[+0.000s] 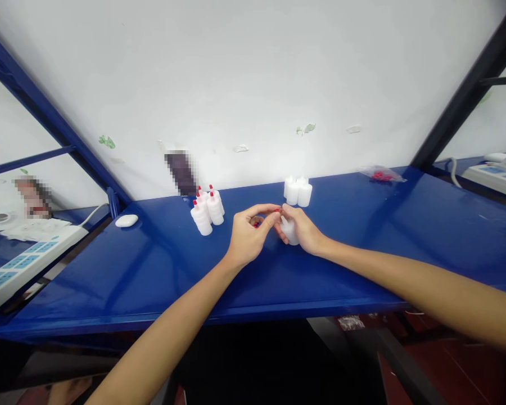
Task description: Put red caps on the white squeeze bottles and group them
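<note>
Fingers of the left hand (247,237) are drawn narrow on a small red cap (277,210), at the top of a white plastic squeeze bottle (291,232) held by the right hand (307,229), whose fingers wrap it just above the counter (152,270). More red shows inside the left palm. Over to the left stands a cluster of white bottles with red tips (206,212); behind the right hand, white bottles without red tips (298,192) stand close together. I can't tell what any bottle contains. Near the pale wall (257,84), a clear plastic bag (390,173) holds red pieces (380,176) on the glossy blue surface.
</note>
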Available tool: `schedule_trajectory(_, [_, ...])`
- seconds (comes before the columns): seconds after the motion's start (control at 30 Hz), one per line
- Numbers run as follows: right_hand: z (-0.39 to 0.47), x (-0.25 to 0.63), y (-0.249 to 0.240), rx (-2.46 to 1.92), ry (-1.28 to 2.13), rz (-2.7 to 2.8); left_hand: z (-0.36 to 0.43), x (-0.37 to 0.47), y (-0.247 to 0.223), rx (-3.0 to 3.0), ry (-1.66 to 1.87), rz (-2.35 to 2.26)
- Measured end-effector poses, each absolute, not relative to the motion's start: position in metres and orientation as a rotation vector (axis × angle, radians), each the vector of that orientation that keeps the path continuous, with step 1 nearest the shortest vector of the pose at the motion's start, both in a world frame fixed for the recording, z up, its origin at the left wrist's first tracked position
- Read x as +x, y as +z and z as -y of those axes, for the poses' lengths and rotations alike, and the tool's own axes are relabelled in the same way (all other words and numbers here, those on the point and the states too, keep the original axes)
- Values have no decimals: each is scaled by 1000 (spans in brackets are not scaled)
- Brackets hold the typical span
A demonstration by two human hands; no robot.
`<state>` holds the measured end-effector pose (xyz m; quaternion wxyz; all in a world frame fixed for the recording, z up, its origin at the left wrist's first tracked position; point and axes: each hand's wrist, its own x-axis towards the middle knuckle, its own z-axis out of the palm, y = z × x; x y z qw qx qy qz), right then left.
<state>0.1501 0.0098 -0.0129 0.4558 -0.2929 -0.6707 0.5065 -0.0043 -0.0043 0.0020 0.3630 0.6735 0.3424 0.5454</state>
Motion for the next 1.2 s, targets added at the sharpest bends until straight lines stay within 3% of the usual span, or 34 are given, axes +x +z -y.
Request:
schedule_trajectory(0.7, [-4,152,-8,-649,1230,1765,7,-8,-5,1599,1322,-645])
schedule_trajectory(1.2, [0,154,-4,-556,1242,1754,13,-10,-5,1835,1234,-776])
